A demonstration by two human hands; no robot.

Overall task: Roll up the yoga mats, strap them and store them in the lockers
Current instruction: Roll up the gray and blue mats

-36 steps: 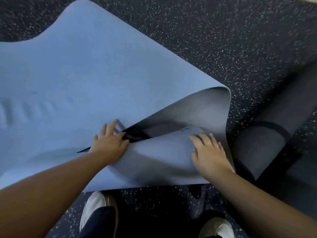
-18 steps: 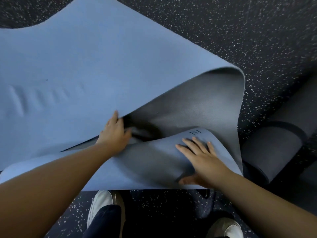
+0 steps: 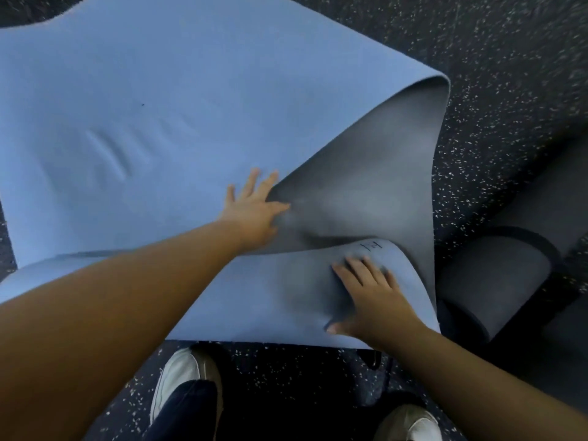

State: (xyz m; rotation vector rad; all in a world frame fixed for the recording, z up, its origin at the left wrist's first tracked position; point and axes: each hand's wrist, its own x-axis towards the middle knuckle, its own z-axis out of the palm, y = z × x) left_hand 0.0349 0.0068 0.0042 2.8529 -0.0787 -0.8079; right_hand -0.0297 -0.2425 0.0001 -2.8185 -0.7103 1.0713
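Pressing one blue mat, two hands.

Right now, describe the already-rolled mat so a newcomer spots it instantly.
Start at the big blue mat spread across the speckled floor. Just off its curled right edge lies the rolled mat: dark grey, a tight cylinder with a black band around it.
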